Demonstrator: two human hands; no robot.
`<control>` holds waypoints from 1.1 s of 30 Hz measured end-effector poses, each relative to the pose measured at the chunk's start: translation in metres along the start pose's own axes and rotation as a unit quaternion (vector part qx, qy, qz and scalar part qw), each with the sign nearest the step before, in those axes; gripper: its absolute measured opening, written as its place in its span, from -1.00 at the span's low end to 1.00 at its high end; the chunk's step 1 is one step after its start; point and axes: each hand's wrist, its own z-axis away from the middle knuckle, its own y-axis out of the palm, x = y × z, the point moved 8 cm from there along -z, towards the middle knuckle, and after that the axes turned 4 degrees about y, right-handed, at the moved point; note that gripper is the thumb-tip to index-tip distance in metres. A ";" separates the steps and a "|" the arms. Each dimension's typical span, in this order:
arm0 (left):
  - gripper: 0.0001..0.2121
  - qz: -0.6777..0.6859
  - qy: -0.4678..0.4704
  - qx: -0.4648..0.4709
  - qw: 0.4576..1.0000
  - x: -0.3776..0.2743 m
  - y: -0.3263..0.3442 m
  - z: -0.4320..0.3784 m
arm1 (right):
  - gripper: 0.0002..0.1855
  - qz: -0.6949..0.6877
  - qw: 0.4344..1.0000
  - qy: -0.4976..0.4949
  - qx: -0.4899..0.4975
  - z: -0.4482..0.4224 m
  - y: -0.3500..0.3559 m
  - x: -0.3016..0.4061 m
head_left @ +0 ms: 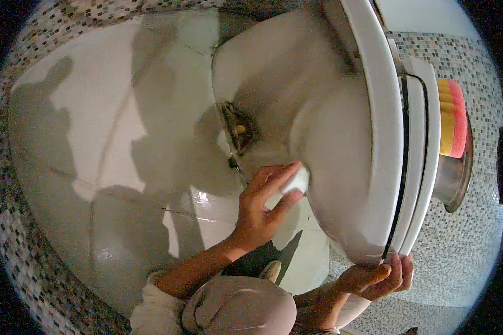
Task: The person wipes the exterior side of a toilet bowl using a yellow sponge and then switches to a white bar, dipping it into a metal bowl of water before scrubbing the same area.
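My left hand (268,203) holds a small white pad or sponge (297,181) between thumb and fingers, against the lower side of a white ceramic toilet bowl (339,167). Its exact kind cannot be told. My right hand (373,277) grips the front end of the toilet's rim and seat (410,176), with fingertips over the seat's edge and the thumb on the near side. A dark-stained recess with a yellowish spot (239,129) shows low on the toilet's base, above and left of my left hand.
A yellow and pink sponge (452,119) rests on the toilet's closed lid. Beyond it is a round metal object (452,180), partly hidden. Pale floor tiles (109,125) with shadows and wet shine lie left, bordered by mosaic tile (25,251). My bent knee (243,303) is between my arms.
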 end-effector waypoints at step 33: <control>-0.68 -0.097 0.181 -0.003 0.979 -0.064 0.009 -0.069 | -0.59 -0.004 0.998 0.048 0.044 0.005 0.010 -0.010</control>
